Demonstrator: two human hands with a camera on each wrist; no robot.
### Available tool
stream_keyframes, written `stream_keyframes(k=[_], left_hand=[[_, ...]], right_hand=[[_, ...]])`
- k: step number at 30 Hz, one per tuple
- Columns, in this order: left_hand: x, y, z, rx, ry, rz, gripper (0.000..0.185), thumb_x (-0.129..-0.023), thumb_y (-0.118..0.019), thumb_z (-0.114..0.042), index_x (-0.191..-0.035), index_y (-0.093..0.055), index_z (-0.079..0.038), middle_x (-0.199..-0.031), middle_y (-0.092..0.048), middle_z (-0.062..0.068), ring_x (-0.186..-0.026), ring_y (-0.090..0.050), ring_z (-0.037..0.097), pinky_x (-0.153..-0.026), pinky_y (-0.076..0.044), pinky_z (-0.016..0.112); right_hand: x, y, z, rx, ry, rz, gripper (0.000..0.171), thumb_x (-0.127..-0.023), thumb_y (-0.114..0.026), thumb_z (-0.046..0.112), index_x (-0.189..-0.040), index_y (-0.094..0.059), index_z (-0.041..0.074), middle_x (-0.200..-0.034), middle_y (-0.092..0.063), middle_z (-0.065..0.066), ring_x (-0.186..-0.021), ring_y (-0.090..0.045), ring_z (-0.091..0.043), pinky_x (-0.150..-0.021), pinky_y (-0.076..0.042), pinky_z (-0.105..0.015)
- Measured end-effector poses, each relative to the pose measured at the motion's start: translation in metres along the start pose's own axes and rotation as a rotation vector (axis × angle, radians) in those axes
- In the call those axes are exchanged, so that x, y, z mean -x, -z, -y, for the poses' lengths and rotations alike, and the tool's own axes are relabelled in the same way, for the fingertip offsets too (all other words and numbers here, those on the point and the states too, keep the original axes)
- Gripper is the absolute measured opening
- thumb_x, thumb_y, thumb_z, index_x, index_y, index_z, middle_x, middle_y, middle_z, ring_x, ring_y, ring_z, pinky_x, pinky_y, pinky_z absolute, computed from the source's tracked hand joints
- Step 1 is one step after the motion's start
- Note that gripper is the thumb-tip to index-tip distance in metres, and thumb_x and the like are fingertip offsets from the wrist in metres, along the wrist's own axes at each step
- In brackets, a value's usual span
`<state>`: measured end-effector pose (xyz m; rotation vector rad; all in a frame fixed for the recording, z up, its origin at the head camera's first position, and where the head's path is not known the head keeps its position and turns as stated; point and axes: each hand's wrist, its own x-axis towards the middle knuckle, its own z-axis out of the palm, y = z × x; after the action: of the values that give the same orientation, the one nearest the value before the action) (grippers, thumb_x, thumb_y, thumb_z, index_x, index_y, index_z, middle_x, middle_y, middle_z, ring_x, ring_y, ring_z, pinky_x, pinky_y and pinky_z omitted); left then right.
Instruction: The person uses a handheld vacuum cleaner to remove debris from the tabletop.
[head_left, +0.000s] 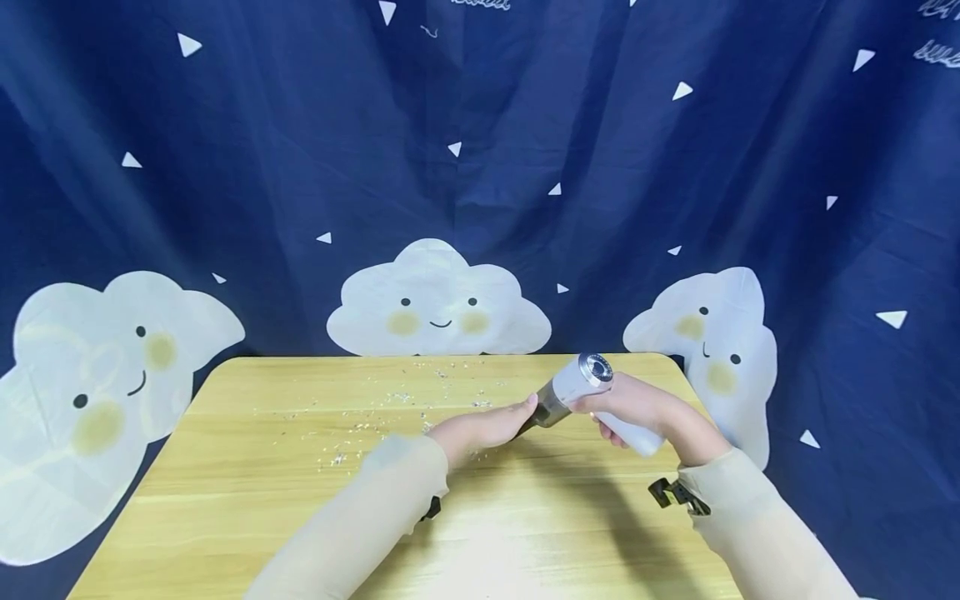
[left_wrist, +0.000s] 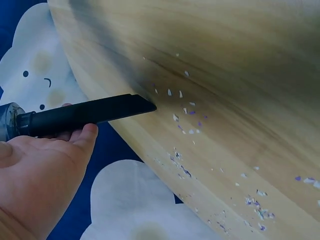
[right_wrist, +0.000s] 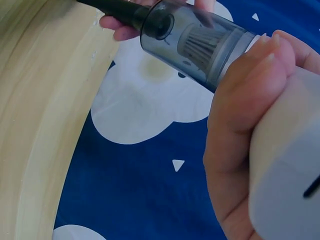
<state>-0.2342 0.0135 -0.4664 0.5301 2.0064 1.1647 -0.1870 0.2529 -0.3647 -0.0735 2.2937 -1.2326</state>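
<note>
Holding a handheld vacuum (head_left: 581, 390) above the wooden surface (head_left: 247, 500), 2 hands are seen.

Its white handle is gripped by the right hand (head_left: 637, 408), fingers curled round it, while its black nozzle (left_wrist: 87, 114) is supported by the left hand (head_left: 483, 427), fingers fairly straight beneath it. The nozzle tip is angled down just beside scattered paper scraps (left_wrist: 187, 117) on the surface. A dark blue cloud-printed cloth (head_left: 438, 304) hangs behind.

the left hand (head_left: 480, 429) hides the nozzle (head_left: 528, 423) in the head view.
</note>
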Motion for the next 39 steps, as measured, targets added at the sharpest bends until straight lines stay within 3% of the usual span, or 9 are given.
stream_keyframes(k=[13,18,24,32,39], left_hand=[[-0.001,-0.010,0.006,-0.028,-0.038,0.025,0.082,-0.096,-0.005,-0.075,-0.161,-0.021,-0.028,-0.164,-0.025,0.008,-0.150,-0.020,0.033,-0.118,-0.018,0.061],[-0.002,-0.011,0.007,-0.082,-0.084,0.031,0.081,-0.100,-0.002,-0.068,-0.159,-0.029,-0.019,-0.161,-0.033,0.009,-0.149,-0.026,0.030,-0.120,-0.020,0.055],[0.003,-0.012,0.005,-0.093,-0.089,0.048,0.082,-0.100,-0.002,-0.066,-0.157,-0.033,-0.016,-0.159,-0.036,0.007,-0.147,-0.029,0.025,-0.120,-0.023,0.049],[0.009,-0.011,0.006,-0.091,-0.061,0.079,0.086,-0.099,-0.005,-0.071,-0.145,-0.051,-0.015,-0.144,-0.053,0.002,-0.139,-0.042,0.022,-0.114,-0.033,0.047],[0.021,-0.006,0.004,-0.088,-0.042,0.088,0.081,-0.100,-0.010,-0.070,-0.136,-0.060,-0.017,-0.139,-0.058,0.003,-0.135,-0.047,0.021,-0.114,-0.033,0.049]], right_hand=[[0.007,0.000,-0.005,-0.026,-0.004,0.041,0.041,-0.092,-0.068,0.032,-0.114,-0.055,0.000,-0.066,-0.057,-0.009,-0.051,-0.055,-0.017,-0.044,-0.046,-0.026],[0.009,0.001,-0.007,-0.024,0.007,0.053,0.042,-0.092,-0.068,0.032,-0.117,-0.055,0.001,-0.068,-0.057,-0.009,-0.051,-0.055,-0.018,-0.045,-0.047,-0.027],[0.013,0.002,-0.006,-0.021,0.013,0.077,0.041,-0.093,-0.068,0.031,-0.118,-0.056,0.001,-0.068,-0.057,-0.009,-0.052,-0.055,-0.017,-0.045,-0.047,-0.026],[0.015,0.001,-0.008,-0.043,-0.012,0.087,0.040,-0.093,-0.068,0.031,-0.115,-0.055,0.001,-0.068,-0.057,-0.008,-0.051,-0.054,-0.017,-0.044,-0.046,-0.026],[0.012,-0.003,-0.011,-0.062,-0.017,0.101,0.040,-0.093,-0.068,0.033,-0.109,-0.056,-0.002,-0.064,-0.056,-0.007,-0.049,-0.054,-0.016,-0.044,-0.046,-0.025]])
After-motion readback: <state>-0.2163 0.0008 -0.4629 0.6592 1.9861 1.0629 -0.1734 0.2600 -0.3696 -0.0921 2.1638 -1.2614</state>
